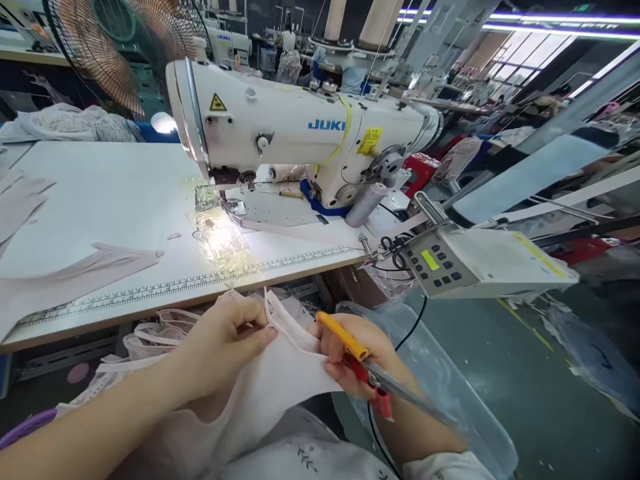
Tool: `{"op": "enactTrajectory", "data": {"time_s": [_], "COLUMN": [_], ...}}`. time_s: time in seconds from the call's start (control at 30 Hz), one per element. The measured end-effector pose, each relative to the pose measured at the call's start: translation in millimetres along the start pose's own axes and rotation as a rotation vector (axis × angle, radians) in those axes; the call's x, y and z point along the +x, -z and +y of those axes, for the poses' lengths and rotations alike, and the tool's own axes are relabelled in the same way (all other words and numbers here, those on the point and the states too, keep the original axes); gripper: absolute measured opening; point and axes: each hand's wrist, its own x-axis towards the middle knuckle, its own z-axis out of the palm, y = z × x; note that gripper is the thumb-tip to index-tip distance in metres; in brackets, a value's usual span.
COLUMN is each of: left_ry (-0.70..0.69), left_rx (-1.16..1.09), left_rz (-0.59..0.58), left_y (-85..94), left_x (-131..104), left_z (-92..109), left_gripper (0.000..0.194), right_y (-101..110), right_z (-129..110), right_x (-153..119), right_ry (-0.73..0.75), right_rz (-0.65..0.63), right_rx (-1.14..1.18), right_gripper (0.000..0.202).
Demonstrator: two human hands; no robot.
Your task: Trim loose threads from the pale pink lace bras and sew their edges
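My left hand [227,347] pinches the edge of a pale pink fabric piece [285,373] between thumb and fingers. The cloth hangs over my lap, with a narrow folded band along its upper edge. My right hand [360,347] is closed on the other end of that edge. Tucked in the same hand are scissors [370,365] with orange and red handle parts, their grey blades pointing down to the right and blurred. Both hands are in front of the table edge, below the sewing machine [280,127]. Some right fingers are hidden behind the handles.
A white table [120,207] with a printed ruler strip carries cut fabric pieces [85,273] on the left. Below hang sewn straps and cloth [155,333]. A control box [480,260] juts out at right, above a clear plastic bin [465,393]. A fan [125,47] stands behind.
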Motion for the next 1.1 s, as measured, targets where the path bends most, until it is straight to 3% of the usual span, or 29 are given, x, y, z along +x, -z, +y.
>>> {"op": "enactTrajectory", "data": {"time_s": [0.23, 0.47, 0.6, 0.73, 0.93, 1.1], "left_ry": [-0.055, 0.153, 0.238, 0.224, 0.25, 0.262], "left_rx": [0.16, 0.124, 0.032, -0.188, -0.587, -0.647], "left_rz": [0.285, 0.361, 0.398, 0.472, 0.443, 0.444], "left_y": [5.4, 15.6, 13.9, 5.6, -2.9, -5.4], "left_x": [-4, -20, -31, -40, -52, -57], "left_z": [1, -14, -21, -27, -34, -36], "left_gripper": [0.023, 0.025, 0.027, 0.025, 0.031, 0.03], "right_y": [1, -25, -37, -44, -49, -54], "right_z": [8, 16, 18, 15, 14, 19], "right_x": [18, 21, 21, 22, 20, 17], "right_ry": [-0.193, -0.259, -0.222, -0.223, -0.213, -0.214], "right_rz": [-0.003, 0.011, -0.007, -0.006, 0.065, 0.101], "right_rx": [0.012, -0.086, -0.166, -0.239, -0.111, -0.032], "right_gripper": [0.015, 0.016, 0.018, 0.019, 0.024, 0.02]}}
